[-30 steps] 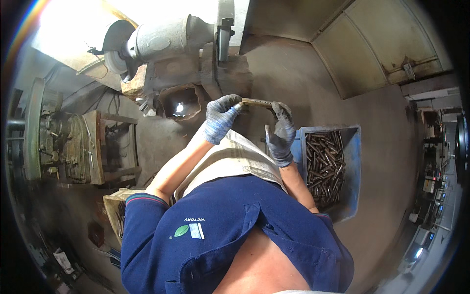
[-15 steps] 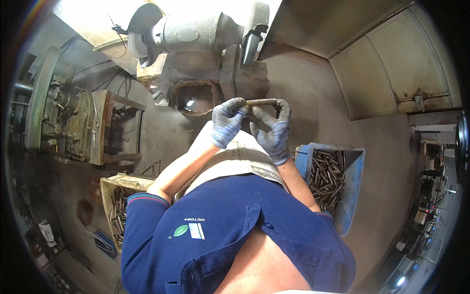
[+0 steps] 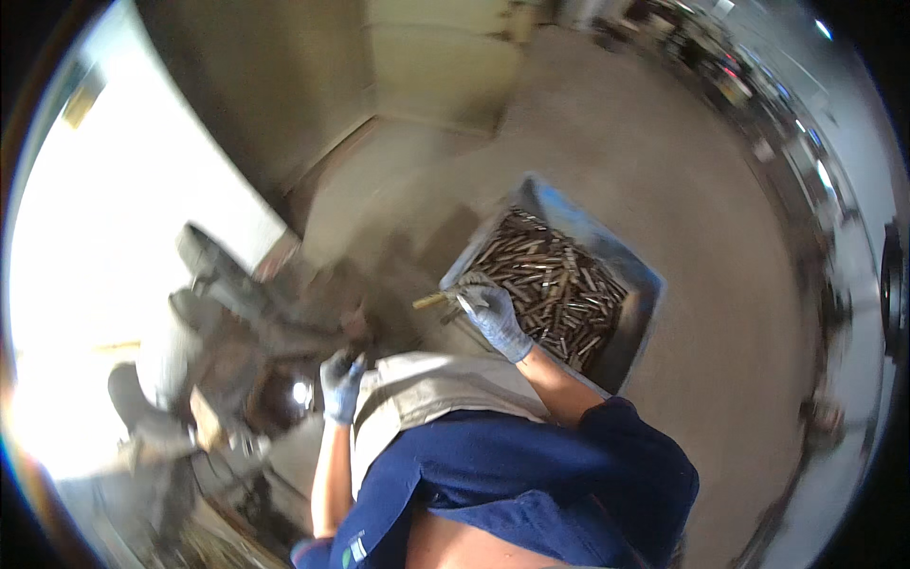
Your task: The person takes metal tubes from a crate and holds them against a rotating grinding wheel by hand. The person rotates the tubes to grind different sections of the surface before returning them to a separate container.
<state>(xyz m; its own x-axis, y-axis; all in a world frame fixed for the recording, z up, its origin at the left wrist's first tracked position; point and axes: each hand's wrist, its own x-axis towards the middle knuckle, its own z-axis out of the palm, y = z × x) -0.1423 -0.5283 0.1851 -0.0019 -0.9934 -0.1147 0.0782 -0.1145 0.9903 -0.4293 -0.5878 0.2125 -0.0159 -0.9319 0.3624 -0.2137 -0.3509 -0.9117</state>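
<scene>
The right hand (image 3: 495,318), in a grey work glove, is closed around a short metal rod (image 3: 432,300). The rod's pale end sticks out to the left of the fist, roughly level, just past the near-left corner of a blue bin (image 3: 637,275). The gloved hand sits over that corner of the bin, at or just above the pile inside; whether it touches the pile cannot be told.

The bin is a shallow rectangular tray standing on the concrete floor (image 3: 607,142), turned at an angle. It is heaped with many similar dark, rusty-looking metal rods (image 3: 550,280), lying mostly in the same direction.

The left hand (image 3: 339,384), also in a grey glove, is lower and to the left, well apart from the right hand. Its fingers look loosely curled, but the blur hides whether it holds anything. It is beside a dark, blurred bench grinder (image 3: 227,322), whose motor body and wheel housings smear across the left of the view against very bright light.

Between the arms lies a beige apron (image 3: 427,398) over the person's lap, and below it a dark blue shirt (image 3: 531,484). The whole view is streaked with motion blur.
</scene>
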